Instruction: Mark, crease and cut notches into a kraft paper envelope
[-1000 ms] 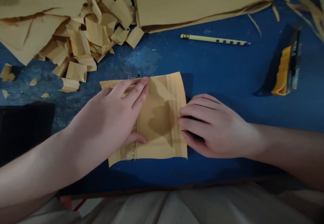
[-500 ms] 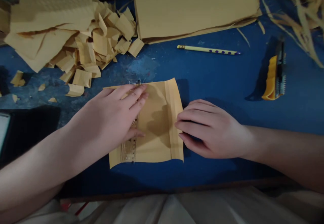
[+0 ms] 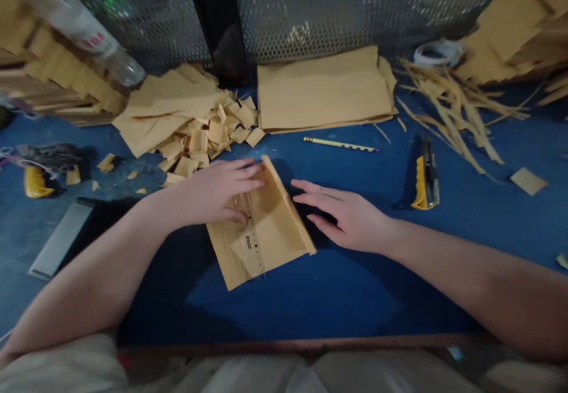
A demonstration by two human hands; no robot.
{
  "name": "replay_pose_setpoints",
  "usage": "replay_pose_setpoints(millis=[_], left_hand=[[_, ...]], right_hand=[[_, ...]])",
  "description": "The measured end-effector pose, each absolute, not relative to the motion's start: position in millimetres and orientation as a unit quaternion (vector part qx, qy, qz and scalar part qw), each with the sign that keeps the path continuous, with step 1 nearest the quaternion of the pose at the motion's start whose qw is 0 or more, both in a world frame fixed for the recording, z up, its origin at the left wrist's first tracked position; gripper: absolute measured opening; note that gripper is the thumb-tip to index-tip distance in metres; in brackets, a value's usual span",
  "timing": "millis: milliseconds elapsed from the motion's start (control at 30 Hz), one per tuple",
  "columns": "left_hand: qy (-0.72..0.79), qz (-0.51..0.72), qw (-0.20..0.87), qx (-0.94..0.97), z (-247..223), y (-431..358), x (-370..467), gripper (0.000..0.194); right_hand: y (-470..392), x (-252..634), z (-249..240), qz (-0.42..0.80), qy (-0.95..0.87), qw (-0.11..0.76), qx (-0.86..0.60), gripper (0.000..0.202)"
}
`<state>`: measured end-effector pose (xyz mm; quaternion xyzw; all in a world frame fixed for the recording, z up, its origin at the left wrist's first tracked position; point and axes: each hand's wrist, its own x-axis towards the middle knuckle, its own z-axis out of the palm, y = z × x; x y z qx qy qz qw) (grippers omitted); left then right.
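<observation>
A brown paper sheet (image 3: 284, 233) lies turned at a slant on the blue table in front of me. Its right edge has a folded flap that stands up a little. On the paper rests a clear plastic ruler (image 3: 251, 245), partly covered by my left hand. My left hand (image 3: 217, 195) lies over the ruler and the paper's far left part, fingers stretched and thumb apart. Just right of the folded edge is my right hand (image 3: 346, 215), fingers extended and spread, holding nothing and apart from the paper.
Behind are paper scraps (image 3: 213, 132), a brown paper stack (image 3: 319, 91), a pencil (image 3: 341, 144) and a phone (image 3: 222, 32). A yellow utility knife (image 3: 426, 180) lies right, near paper strips (image 3: 461, 109) and a tape roll (image 3: 437, 54). A plastic bottle (image 3: 93, 35) lies back left.
The view has tilted up, showing more of the table's back. The paper and ruler have turned, the right flap stands higher, and my right hand has come off the paper's edge with fingers spread.
</observation>
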<state>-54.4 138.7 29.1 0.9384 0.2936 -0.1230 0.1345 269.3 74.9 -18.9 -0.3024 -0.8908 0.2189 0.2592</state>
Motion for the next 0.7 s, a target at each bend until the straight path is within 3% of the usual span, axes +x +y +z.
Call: replay_pose_setpoints(millis=[233,400,700], left_hand=[[0.348,-0.157,0.135,0.914,25.6,120.5,-33.0,0.112],[0.4,-0.131,0.08,0.904,33.2,93.8,-16.2,0.1],[0.551,-0.13,0.044,0.823,32.5,52.4,-7.7,0.089]], right_hand=[[86.3,276.4,-16.5,0.161,-0.934,0.16,-0.277,0.048],[89.2,284.4,-11.1,0.091,-0.949,0.159,-0.258,0.032],[93.4,302.3,-34.9,0.02,-0.931,0.187,-0.312,0.041]])
